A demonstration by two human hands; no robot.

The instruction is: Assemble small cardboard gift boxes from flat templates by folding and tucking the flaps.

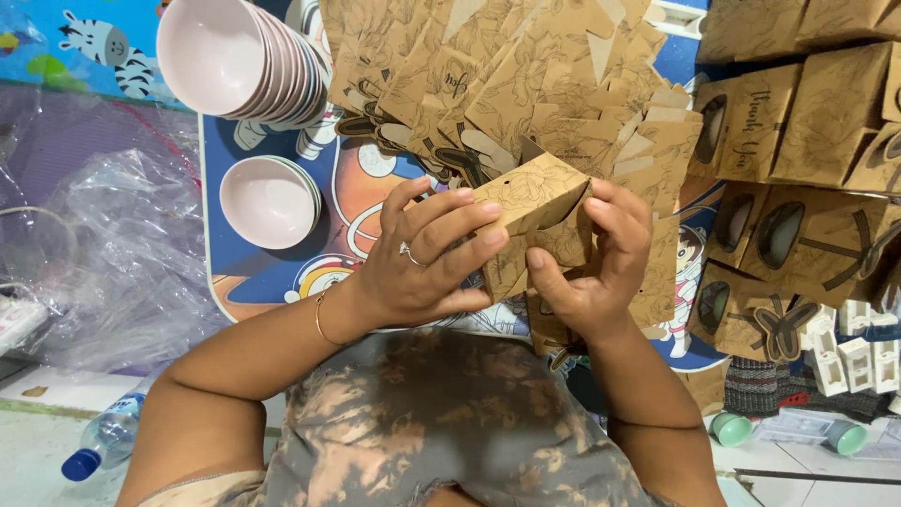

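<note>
Both my hands hold a brown kraft cardboard box (535, 202) printed with line-drawn flowers, partly folded, in front of my chest. My left hand (427, 258), with a ring and a thin bracelet, grips its left side, fingers laid over the top panel. My right hand (601, 263) clasps the right side, thumb pressed against a lower flap. Just beyond the box lies a fanned pile of flat unfolded box blanks (507, 75) of the same printed card.
A tilted stack of pale pink bowls (239, 61) and a smaller stack (270, 200) rest on a cartoon-print mat (272, 272). Folded boxes with oval windows (798, 225) are piled at right. Crumpled clear plastic (103, 244), a water bottle (108, 437) lie left.
</note>
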